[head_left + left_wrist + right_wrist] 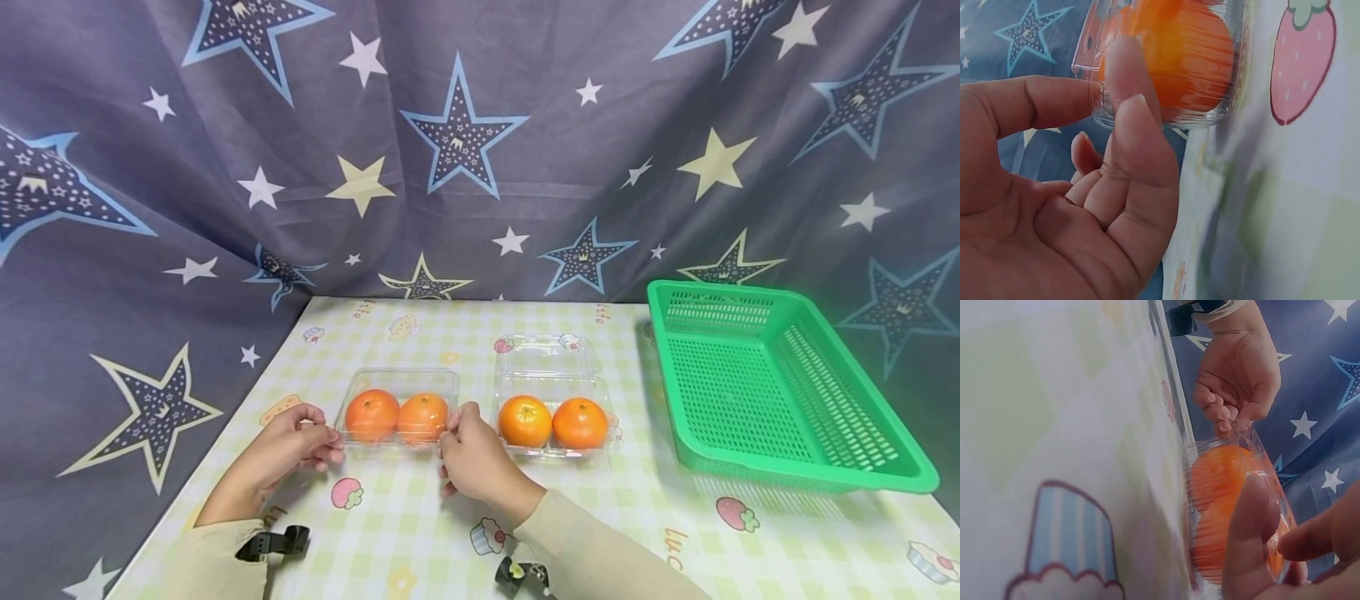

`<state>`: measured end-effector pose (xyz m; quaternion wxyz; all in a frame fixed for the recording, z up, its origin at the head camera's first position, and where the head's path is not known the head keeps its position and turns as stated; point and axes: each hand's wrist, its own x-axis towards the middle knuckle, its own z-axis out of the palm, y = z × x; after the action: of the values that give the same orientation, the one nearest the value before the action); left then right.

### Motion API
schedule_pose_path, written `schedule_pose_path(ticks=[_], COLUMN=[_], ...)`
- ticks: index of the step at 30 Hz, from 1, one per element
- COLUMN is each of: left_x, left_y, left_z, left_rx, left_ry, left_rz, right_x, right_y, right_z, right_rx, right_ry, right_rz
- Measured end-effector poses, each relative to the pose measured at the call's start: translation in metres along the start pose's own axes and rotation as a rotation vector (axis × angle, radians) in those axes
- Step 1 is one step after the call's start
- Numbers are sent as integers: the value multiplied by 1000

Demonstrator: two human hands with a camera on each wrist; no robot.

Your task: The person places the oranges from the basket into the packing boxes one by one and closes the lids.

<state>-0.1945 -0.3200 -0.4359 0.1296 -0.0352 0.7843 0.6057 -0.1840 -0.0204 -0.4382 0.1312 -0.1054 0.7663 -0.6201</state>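
Observation:
Two clear plastic boxes stand side by side on the checked tablecloth [420, 533], each with two oranges inside. The left box [397, 385] seems to have its lid down. My left hand [330, 442] pinches its left end, thumb and fingers on the rim [1107, 94]. At the other end my right hand [452, 429] pinches the box between thumb and forefinger [1269, 525]. The oranges [396, 415] show through the plastic [1185, 56] [1216, 487]. The right wrist view also shows my left hand [1235, 381] at the box's far end. The right box [551, 454] lies open, lid [547, 357] folded back.
A green plastic basket [780, 467], with nothing in it, sits at the right of the table, partly over the edge. A starry blue curtain [480, 150] hangs behind and to the left. The table's left edge runs close to my left hand.

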Motion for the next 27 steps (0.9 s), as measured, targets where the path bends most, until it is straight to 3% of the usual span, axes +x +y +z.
schedule_pose_path(ticks=[10, 27], left_x=[-1, 0], left_y=[1, -3], left_z=[0, -4], left_rx=[-7, -10], left_ry=[-8, -27], left_rz=[9, 27], right_x=[3, 4], right_y=[2, 5], right_z=[4, 7], right_rx=[125, 148], right_ry=[12, 34], right_rz=[35, 20])
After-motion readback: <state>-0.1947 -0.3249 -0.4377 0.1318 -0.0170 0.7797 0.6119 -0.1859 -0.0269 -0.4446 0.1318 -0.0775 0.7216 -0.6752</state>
